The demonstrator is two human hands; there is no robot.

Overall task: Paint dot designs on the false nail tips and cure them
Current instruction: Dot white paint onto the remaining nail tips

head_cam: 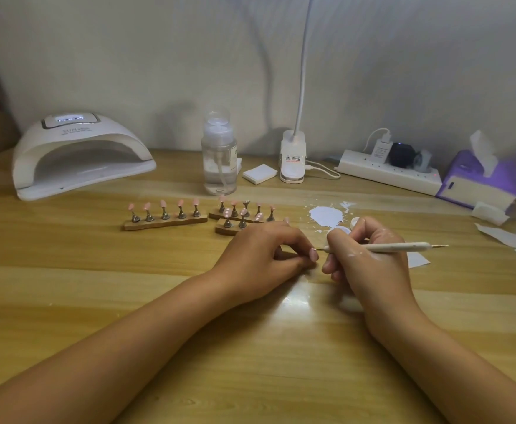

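- Nail tip [314, 254], pink, was pinched in the left grip [259, 258] fingertips, low over the bench [250, 377], front centre.
- Right grip [370, 261] was curled round the pen [385, 247]; its fine point met the tip or sat just short of it, cannot tell which.
- White paint [325, 216] puddle lay on the bench just behind the right grip.
- Rack [165, 223] of pink tips stood behind the left grip; on nearer racks [238, 216] some tips showed white dots.
- Lamp [79, 154] sat far left, display lit; bottle [219, 157] to its right.
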